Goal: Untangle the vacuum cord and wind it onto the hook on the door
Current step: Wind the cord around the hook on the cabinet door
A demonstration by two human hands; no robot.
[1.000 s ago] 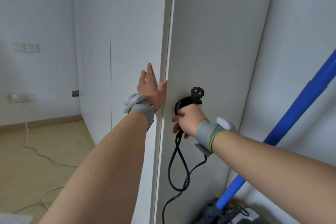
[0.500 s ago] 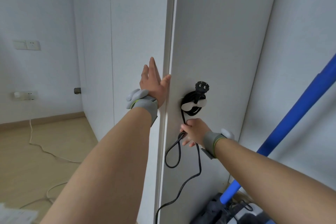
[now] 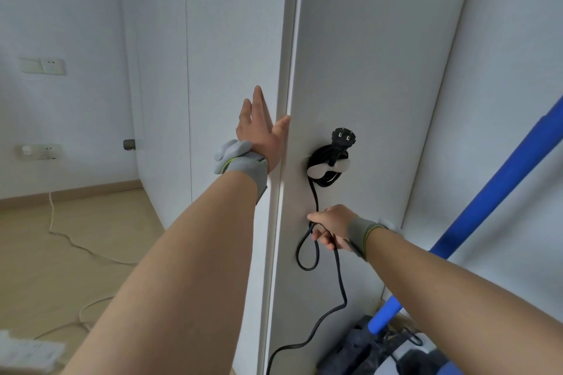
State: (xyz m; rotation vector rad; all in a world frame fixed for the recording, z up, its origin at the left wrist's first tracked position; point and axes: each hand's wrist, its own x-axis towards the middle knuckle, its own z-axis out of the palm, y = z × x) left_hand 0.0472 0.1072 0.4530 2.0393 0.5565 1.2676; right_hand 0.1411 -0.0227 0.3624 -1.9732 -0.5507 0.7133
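Black cord (image 3: pixel 341 278) is pinched in the curled fingers of the right hand (image 3: pixel 328 225) just below the white hook (image 3: pixel 329 166) on the door (image 3: pixel 365 70), where a few turns sit with the plug (image 3: pixel 343 139) poking up; the left hand (image 3: pixel 259 129) lies flat, fingers straight, against the door's edge. The winding should go best if the left braces the door while the right lifts the hanging loop over the hook, keeping gentle tension.

Left hand (image 3: pixel 259 131) flat against door (image 3: pixel 365 70) edge, right hand (image 3: pixel 330 224) gripping black cord (image 3: pixel 339 271) below hook (image 3: pixel 327 168)
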